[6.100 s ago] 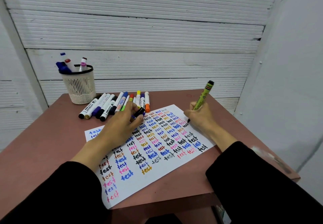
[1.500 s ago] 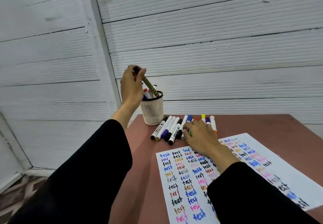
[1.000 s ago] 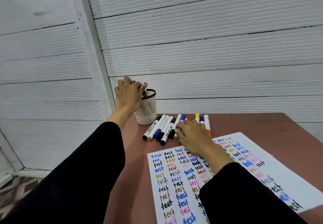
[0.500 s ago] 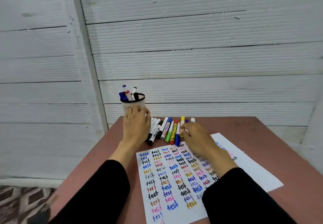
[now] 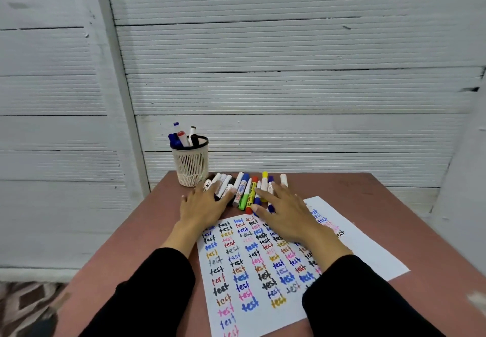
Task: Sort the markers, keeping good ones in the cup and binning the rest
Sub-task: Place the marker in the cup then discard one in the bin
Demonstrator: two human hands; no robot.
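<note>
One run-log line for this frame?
left hand: open on marker row | right hand: open on row | mesh cup: holds markers

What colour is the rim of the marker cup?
Black, above cream mesh on the cup; head view.

Reddish-brown tabletop (image 5: 368, 200): white mesh cup w/ black rim (image 5: 190, 166) at 11 o'clock, row of assorted coloured markers (image 5: 246, 189) at 12, white paper sheet w/ coloured "test" scribbles (image 5: 263, 265) centre.

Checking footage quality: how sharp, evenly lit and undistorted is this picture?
Head view: soft even light, no glare; white mesh cup and handwritten test sheet fairly sharp; both hands slightly soft; wide-angle bends the grey wall boards; bottom-right corner blurred.
</note>
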